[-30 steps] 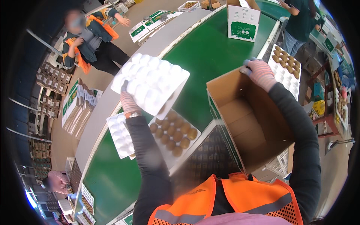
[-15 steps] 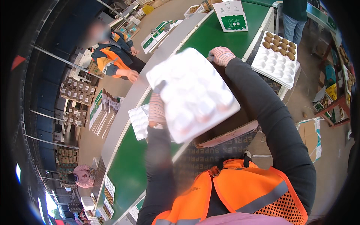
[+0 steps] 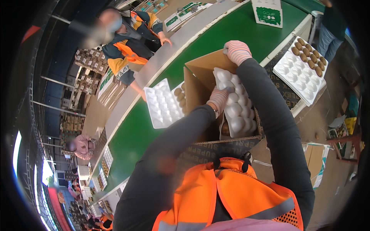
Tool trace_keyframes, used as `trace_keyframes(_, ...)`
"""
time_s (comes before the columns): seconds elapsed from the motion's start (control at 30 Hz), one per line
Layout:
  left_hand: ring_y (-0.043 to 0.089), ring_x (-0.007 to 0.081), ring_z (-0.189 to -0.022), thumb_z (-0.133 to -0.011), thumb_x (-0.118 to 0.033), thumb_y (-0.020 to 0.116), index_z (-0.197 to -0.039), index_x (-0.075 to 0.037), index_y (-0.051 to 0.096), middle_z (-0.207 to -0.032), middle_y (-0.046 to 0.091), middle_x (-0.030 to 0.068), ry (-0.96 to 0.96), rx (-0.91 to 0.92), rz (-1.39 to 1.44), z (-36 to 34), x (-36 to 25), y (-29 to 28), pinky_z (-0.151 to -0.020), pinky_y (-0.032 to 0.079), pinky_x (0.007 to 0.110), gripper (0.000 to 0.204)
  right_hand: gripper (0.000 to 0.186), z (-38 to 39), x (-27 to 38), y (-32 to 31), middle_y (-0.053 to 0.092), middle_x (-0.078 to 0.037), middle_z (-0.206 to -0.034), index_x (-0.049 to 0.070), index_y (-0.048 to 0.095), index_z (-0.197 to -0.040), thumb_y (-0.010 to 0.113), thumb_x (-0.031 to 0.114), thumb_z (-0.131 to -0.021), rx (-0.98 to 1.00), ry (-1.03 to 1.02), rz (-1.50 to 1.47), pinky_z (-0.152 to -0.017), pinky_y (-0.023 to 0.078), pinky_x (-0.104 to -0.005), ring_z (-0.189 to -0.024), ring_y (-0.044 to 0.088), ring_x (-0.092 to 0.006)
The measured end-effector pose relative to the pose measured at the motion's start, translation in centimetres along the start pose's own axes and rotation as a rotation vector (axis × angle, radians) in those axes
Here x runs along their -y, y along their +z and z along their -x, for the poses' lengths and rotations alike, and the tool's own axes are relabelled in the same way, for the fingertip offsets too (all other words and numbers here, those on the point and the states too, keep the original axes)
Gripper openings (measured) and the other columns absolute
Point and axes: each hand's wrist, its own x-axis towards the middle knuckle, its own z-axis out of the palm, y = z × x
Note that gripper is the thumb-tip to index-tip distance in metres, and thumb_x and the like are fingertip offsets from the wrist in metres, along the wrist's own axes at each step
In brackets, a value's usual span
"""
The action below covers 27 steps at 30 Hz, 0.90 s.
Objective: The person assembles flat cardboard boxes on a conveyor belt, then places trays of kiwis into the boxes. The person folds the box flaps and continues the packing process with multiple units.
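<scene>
A cardboard box [image 3: 204,64] stands open in front of me at the edge of the green belt. Inside it a white moulded fruit tray [image 3: 241,102] stands tilted, bumps upward. My left hand [image 3: 219,101], in a striped glove, reaches into the box and is closed on the tray's left edge. At the box's far corner, my right hand [image 3: 237,52], gloved alike, has its fingers wrapped over the upper rim. A bit of brown fruit [image 3: 225,129] shows under the tray's near end; the rest beneath it is hidden.
Left of the box lie an unfilled white tray [image 3: 162,103] and a tray of kiwifruit [image 3: 179,94], on the green belt [image 3: 133,152]. A half-filled kiwifruit tray [image 3: 296,73] rests on the right. A printed carton [image 3: 268,13] stands farther up. Across the belt leans a co-worker [image 3: 133,54].
My left hand has brought the white tray from over the belt rightward and down into the box. My right hand still grips the box's rim. The co-worker has come nearer the belt.
</scene>
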Motion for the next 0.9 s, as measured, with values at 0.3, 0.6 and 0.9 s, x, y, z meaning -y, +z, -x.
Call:
trace_keyframes(0.3, 0.063, 0.0283, -0.095, -0.078, -0.026, 0.066, -0.102, -0.006, 0.066, -0.1, 0.066, 0.0132, -0.063, 0.043, -1.224, -5.8, 5.2, -3.3, -0.078, 0.049, 0.039, 0.031, 0.021, 0.2, 0.7, -0.3, 0.064, -0.018, -0.092, 0.007, 0.067, -0.093, 0.06, 0.024, -0.081, 0.048, -0.039, 0.05, -0.077, 0.049, -0.0422, -0.086, 0.061, -0.0361)
trace_keyframes(0.6, 0.063, 0.03, -0.09, -0.08, -0.015, 0.051, -0.1, -0.005, 0.068, -0.101, 0.066, 0.0123, 0.21, 0.725, -1.741, -7.9, 13.5, -1.8, -0.075, 0.05, 0.042, 0.028, 0.016, 0.8, 1.5, 0.4, 0.061, -0.018, -0.086, 0.006, 0.061, -0.085, 0.057, 0.021, -0.083, -0.133, -0.319, 0.134, -0.073, 0.047, -0.0457, -0.083, 0.058, -0.0364)
trace_keyframes(0.9, 0.025, 0.0324, -0.136, -0.084, -0.033, 0.053, -0.136, 0.001, 0.036, -0.143, 0.032, 0.019, 0.145, -0.299, -1.893, 2.4, 2.2, -8.5, -0.108, 0.016, 0.055, 0.065, 0.019, 0.4, 1.7, -0.6, 0.061, -0.019, -0.089, 0.006, 0.059, -0.091, 0.053, 0.023, -0.086, 0.024, -0.276, 0.312, -0.073, 0.045, -0.046, -0.086, 0.057, -0.0375)
